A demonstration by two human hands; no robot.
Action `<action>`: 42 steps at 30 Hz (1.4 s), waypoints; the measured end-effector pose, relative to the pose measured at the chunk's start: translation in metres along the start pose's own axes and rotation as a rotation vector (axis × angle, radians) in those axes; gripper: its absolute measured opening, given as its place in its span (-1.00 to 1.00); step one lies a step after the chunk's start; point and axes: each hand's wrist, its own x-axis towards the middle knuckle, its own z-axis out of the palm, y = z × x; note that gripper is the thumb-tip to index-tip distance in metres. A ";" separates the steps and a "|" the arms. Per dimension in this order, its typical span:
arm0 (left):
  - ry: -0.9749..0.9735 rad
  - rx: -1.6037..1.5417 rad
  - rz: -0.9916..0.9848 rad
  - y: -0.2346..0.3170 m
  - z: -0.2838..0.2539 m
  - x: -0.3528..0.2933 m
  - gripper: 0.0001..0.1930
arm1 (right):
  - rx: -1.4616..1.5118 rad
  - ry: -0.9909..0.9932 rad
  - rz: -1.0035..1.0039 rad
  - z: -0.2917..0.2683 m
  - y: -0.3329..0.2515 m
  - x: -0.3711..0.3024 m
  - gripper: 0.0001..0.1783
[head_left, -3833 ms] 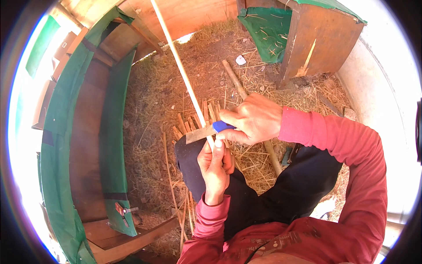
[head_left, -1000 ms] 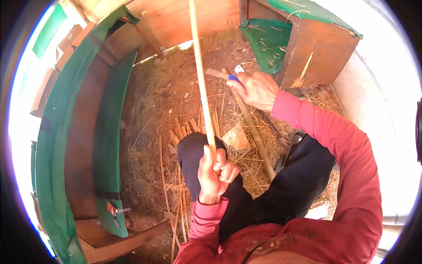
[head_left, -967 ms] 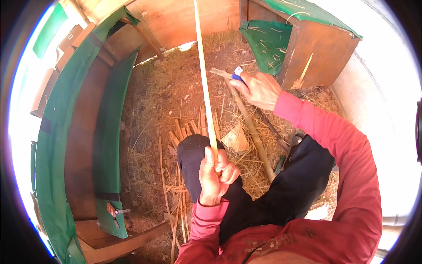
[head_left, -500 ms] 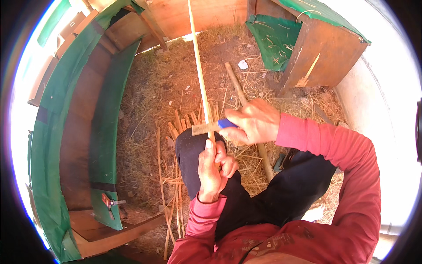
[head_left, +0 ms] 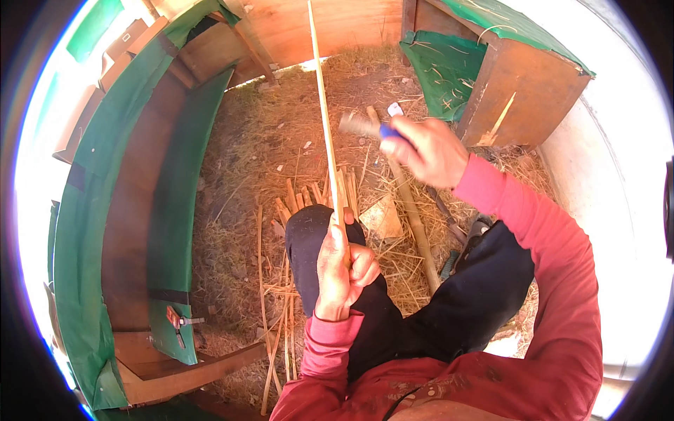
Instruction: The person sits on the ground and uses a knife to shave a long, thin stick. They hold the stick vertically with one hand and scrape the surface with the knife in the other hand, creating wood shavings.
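Note:
My left hand (head_left: 341, 263) is closed round the lower end of a long, pale wooden strip (head_left: 326, 119), just above my knee. The strip stands out away from me and tapers toward its far end. In my right hand (head_left: 435, 152) is a knife (head_left: 361, 125) with a blue handle and a broad blade, smeared by motion. The blade is apart from the strip, to its right. Several cut wooden pieces (head_left: 298, 198) lie on the ground beyond my knee, partly hidden by it.
A thick pole (head_left: 414, 228) lies on the straw-strewn ground between my legs. Thin strips (head_left: 260, 263) lie left of my knee. A green-covered bench (head_left: 168, 203) lines the left side, with a small tool (head_left: 181, 321) on it. A wooden box (head_left: 523, 91) with green covering stands far right.
My right hand has moved the knife up and away from me, off the strip. My left hand keeps its hold in about the same place.

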 end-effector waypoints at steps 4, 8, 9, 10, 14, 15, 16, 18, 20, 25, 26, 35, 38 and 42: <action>0.009 0.055 -0.024 0.000 -0.002 -0.002 -0.58 | 0.081 -0.198 -0.158 0.013 -0.024 -0.012 -0.59; 0.053 0.113 0.014 -0.006 -0.002 0.004 -0.55 | -0.024 -0.216 -0.243 0.028 -0.024 -0.024 -0.56; 0.089 0.102 0.014 -0.007 0.000 0.004 -0.54 | -0.047 -0.248 -0.227 0.029 -0.024 -0.026 -0.55; 0.126 0.091 0.014 -0.008 0.001 0.004 -0.52 | -0.064 -0.267 -0.216 0.030 -0.024 -0.027 -0.57; 0.067 0.195 0.071 -0.011 -0.003 0.003 -0.52 | -0.159 -0.275 -0.208 0.028 -0.028 -0.030 -0.59; 0.060 0.206 0.074 -0.013 -0.005 0.004 -0.53 | -0.190 -0.261 -0.214 0.028 -0.029 -0.031 -0.59; 0.054 0.218 0.075 -0.014 -0.004 0.004 -0.53 | -0.208 -0.247 -0.197 0.030 -0.027 -0.032 -0.58; 0.201 0.111 0.009 -0.010 0.004 0.010 -0.54 | -0.246 -0.218 -0.162 0.039 -0.018 -0.027 -0.58; 0.140 0.118 0.056 -0.007 0.002 0.014 -0.55 | -0.445 -0.096 -0.185 0.043 0.000 -0.012 -0.56; 0.038 0.102 0.072 -0.015 0.007 0.002 -0.50 | -0.384 0.096 0.400 -0.010 0.076 0.016 -0.42; 0.078 0.115 0.062 -0.014 0.007 0.002 -0.50 | -0.376 0.105 0.382 -0.009 0.062 0.006 -0.44; 0.223 0.172 0.000 0.011 0.009 0.016 -0.43 | 0.013 -0.160 -0.142 0.016 -0.023 -0.016 -0.62; 0.284 0.175 0.000 0.008 0.013 0.019 -0.42 | -0.003 -0.216 -0.160 0.025 -0.024 -0.017 -0.58; 0.282 0.171 -0.026 0.008 0.011 0.021 -0.42 | -0.126 -0.208 -0.146 0.040 -0.014 -0.016 -0.62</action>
